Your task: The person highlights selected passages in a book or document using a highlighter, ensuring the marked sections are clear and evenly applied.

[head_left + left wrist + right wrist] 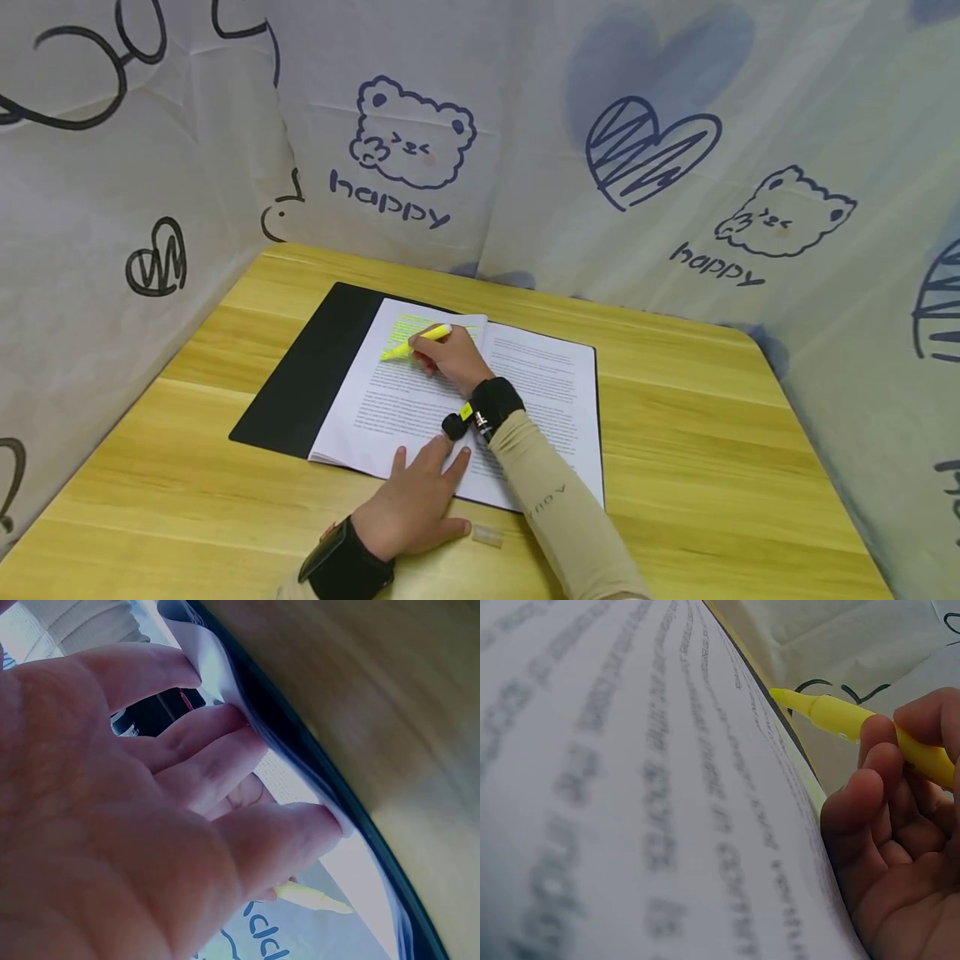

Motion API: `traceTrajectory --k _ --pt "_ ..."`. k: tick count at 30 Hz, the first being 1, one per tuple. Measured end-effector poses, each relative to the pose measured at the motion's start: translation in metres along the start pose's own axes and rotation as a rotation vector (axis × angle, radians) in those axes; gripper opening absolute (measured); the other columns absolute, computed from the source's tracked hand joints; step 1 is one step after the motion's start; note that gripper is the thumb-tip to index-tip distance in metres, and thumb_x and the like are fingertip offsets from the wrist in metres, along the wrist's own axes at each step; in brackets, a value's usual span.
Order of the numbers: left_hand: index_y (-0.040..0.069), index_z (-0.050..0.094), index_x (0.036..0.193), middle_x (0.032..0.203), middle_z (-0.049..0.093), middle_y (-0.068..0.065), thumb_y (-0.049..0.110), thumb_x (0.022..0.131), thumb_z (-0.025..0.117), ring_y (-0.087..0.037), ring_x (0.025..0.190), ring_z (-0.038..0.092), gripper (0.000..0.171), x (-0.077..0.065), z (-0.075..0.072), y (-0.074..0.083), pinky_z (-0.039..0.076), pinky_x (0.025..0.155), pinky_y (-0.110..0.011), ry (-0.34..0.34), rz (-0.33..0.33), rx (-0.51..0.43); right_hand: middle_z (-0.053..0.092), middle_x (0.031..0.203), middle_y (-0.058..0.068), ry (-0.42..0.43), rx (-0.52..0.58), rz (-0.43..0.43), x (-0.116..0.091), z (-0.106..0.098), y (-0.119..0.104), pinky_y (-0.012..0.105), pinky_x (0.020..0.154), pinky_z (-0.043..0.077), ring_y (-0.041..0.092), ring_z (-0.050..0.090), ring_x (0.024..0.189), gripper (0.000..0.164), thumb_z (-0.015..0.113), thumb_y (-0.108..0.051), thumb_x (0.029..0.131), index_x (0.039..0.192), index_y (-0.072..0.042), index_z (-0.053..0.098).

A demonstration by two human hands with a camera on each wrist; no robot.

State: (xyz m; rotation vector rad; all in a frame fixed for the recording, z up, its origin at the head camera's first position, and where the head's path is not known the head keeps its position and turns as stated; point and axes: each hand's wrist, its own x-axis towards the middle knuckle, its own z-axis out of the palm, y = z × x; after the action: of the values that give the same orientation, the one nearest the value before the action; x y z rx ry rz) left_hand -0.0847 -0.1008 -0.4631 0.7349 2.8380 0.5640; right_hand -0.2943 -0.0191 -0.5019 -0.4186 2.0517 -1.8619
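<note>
Pinched between the thumb and fingers of my right hand (456,357) is a yellow highlighter (429,335), its tip at the left page near the end of the yellow-marked lines (408,327). In the right wrist view the highlighter (847,718) slants across, the fingers (855,799) curled beneath it. Printed pages (390,408) lie open in a black folder (300,383). My left hand (412,504) rests with spread fingers on the lower page edge; the left wrist view shows its fingertips (330,821) against the paper, which bows slightly.
A small clear, pale block (487,536) lies on the wooden table (690,450) beside the left thumb. White cloth with bear and heart drawings (420,142) hangs behind and at both sides. Dark bands with small devices (498,402) sit on both wrists.
</note>
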Motion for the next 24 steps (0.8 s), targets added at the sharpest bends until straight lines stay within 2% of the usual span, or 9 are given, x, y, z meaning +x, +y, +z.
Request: traceTrajectory --k 16,24 --pt "0.000 0.042 0.142 0.143 0.036 -0.021 0.049 0.080 0.068 -0.032 0.135 0.031 0.083 -0.0008 0.0007 0.0006 0.026 0.099 -0.068 0.019 0.007 0.018 0.065 0.075 0.009 0.003 -0.194 0.011 -0.0018 0.0010 -0.0026 0.028 0.052 0.040 0.018 0.047 0.055 0.024 0.068 -0.041 0.085 0.088 -0.017 0.071" --pt "0.000 0.042 0.142 0.143 0.036 -0.022 0.049 0.081 0.068 -0.033 0.135 0.031 0.082 -0.0012 -0.0016 0.0026 0.026 0.099 -0.068 0.014 0.004 0.020 0.066 0.076 0.008 0.021 -0.202 0.039 -0.0031 0.0023 -0.0053 0.027 0.053 0.040 0.018 0.049 0.058 0.023 0.069 -0.039 0.085 0.088 -0.017 0.071"
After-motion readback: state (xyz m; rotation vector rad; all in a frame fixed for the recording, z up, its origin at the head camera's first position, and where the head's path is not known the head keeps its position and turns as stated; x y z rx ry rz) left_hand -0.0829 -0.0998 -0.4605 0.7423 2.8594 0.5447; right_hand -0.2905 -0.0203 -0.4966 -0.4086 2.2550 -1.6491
